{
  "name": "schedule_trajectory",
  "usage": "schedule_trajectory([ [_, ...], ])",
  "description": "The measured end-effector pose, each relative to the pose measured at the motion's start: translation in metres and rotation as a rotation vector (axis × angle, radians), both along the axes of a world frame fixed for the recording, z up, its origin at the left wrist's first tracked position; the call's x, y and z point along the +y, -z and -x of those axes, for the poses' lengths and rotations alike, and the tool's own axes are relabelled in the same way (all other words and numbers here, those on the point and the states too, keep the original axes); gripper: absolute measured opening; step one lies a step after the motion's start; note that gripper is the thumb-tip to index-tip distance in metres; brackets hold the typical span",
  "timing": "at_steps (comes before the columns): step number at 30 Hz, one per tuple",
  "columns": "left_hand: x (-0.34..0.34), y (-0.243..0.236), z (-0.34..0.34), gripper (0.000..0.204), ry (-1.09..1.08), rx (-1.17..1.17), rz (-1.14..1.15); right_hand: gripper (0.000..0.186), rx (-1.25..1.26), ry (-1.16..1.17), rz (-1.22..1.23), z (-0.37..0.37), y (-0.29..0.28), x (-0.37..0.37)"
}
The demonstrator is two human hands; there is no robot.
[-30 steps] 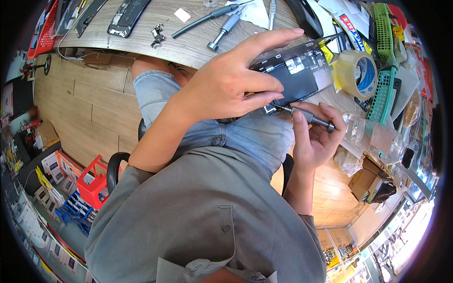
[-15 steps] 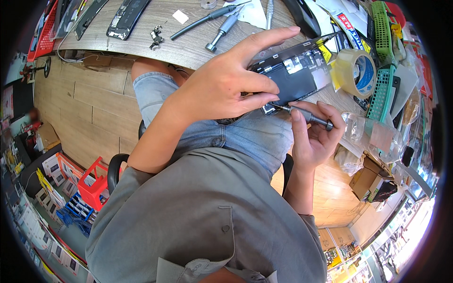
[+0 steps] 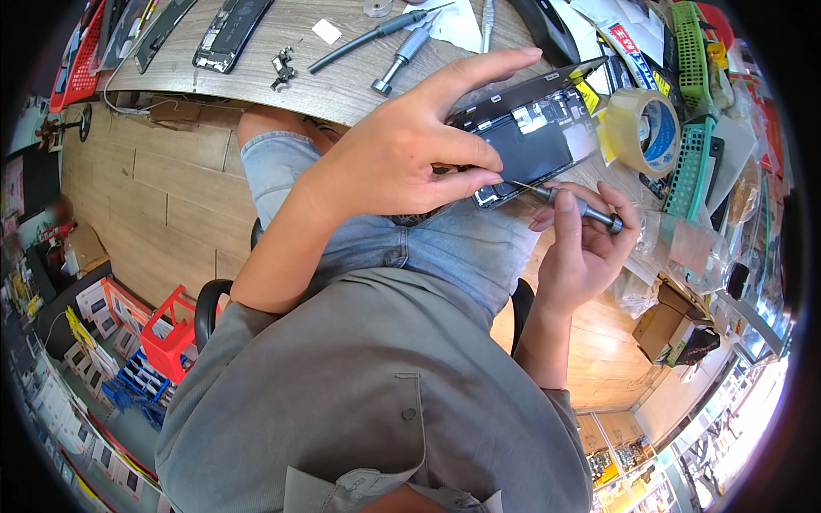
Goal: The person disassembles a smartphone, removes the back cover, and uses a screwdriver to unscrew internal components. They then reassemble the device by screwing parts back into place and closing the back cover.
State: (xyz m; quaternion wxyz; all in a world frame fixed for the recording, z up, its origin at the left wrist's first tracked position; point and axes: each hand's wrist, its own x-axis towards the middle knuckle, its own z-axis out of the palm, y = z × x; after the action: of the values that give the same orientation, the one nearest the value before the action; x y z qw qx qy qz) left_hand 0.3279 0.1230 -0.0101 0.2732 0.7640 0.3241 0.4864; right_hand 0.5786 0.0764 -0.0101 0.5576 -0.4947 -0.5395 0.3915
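Note:
An opened smartphone (image 3: pixel 534 150) lies tilted near the table's front edge, its dark inner housing and a lit circuit board showing. My left hand (image 3: pixel 402 154) holds it from the left, two fingers bent over its near-left end and one finger stretched along the far side. In my right hand (image 3: pixel 590 248) is a slim grey screwdriver (image 3: pixel 590 211), pinched between thumb and fingers. Its thin tip points left over the phone's near edge, close to my left fingertips. Whether the tip touches anything is too small to tell.
Several drivers, including a dark one (image 3: pixel 368 38) and a grey one (image 3: pixel 402 60), lie on the wooden table (image 3: pixel 231 85). A second opened phone (image 3: pixel 231 34) and small metal parts (image 3: pixel 282 68) are at left. Clear tape (image 3: pixel 641 132) and a teal basket (image 3: pixel 691 167) stand at right.
My right hand has shifted right with the screwdriver, pulling its tip back from the phone's near-left corner. My left hand and the phone have barely moved.

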Motion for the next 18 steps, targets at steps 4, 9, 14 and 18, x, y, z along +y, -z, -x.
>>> schedule_trajectory([
  [4, -0.001, -0.001, 0.001, 0.019, 0.014, 0.004, 0.025, 0.042, 0.095, 0.091, 0.097, -0.001, -0.010, 0.007],
  [9, -0.002, -0.001, 0.003, 0.019, 0.045, 0.018, 0.056, 0.045, 0.171, 0.115, 0.153, 0.001, -0.018, 0.014],
  [14, -0.002, -0.002, 0.004, 0.019, 0.069, 0.032, 0.057, 0.044, 0.154, 0.136, 0.103, 0.001, -0.016, 0.021],
  [18, -0.001, -0.003, 0.007, 0.019, 0.099, 0.055, 0.072, 0.043, 0.016, 0.200, 0.008, 0.009, -0.015, 0.034],
])
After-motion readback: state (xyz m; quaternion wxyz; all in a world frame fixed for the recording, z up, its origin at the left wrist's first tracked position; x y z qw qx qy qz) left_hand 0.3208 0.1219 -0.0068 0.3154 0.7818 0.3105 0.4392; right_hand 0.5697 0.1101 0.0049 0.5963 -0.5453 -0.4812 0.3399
